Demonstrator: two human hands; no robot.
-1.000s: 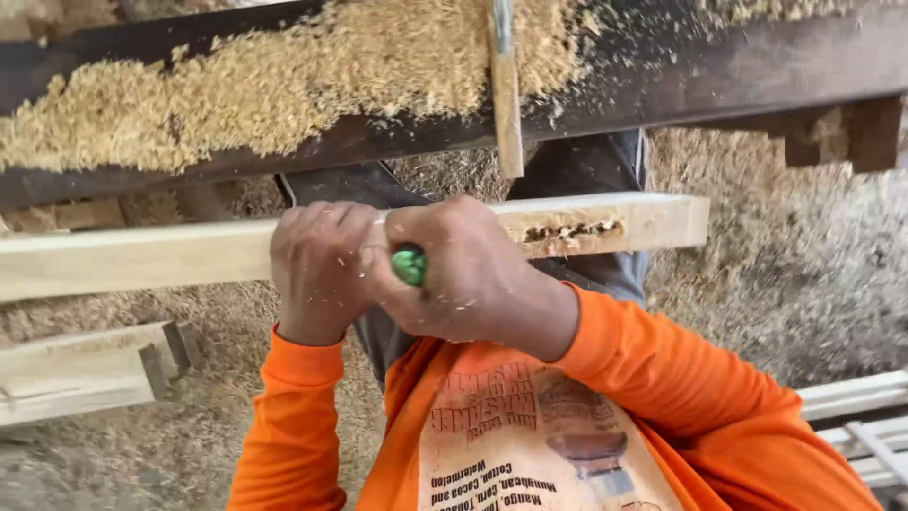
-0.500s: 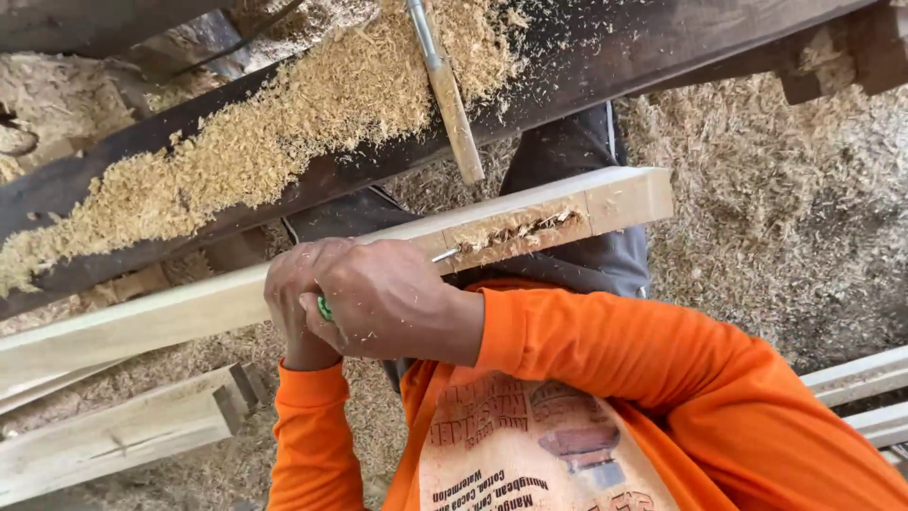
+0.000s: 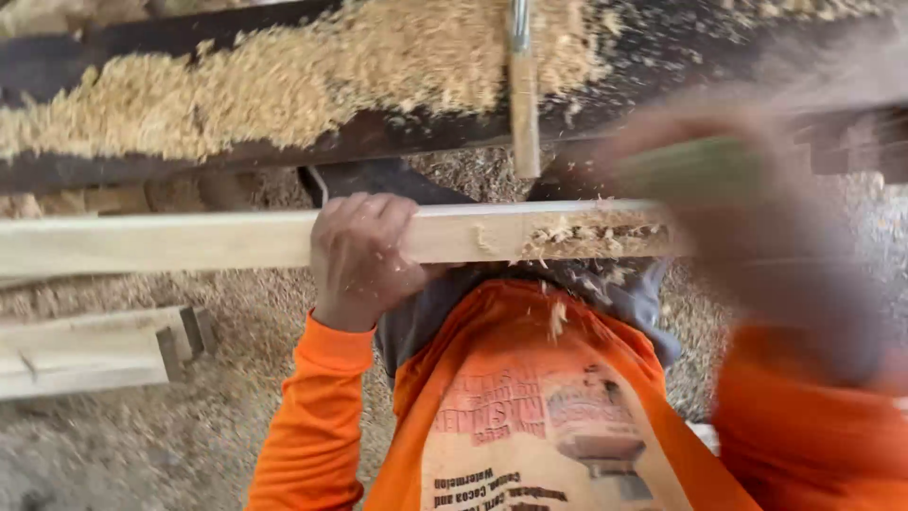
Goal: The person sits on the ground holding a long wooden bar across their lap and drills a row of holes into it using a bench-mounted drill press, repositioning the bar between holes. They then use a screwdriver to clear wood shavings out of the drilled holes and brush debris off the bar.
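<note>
A pale wooden beam (image 3: 189, 238) runs across the view at lap height, with a rough mortise slot (image 3: 591, 235) cut near its right end. My left hand (image 3: 364, 251) is wrapped over the beam just left of the slot. My right hand (image 3: 757, 203) is a blur at the beam's right end, closed around a green-handled chisel (image 3: 695, 168) that points left above the slot. Wood chips are falling from the slot onto my orange shirt.
A dark workbench plank (image 3: 284, 142) heaped with sawdust lies just beyond the beam, with a wooden-handled hammer (image 3: 522, 104) hanging over its edge. Another notched pale timber (image 3: 95, 352) lies on the shavings-covered ground at the left.
My right hand left the spot beside my left hand and swung fast to the right with the chisel. Chips have come loose from the slot. The view has levelled out.
</note>
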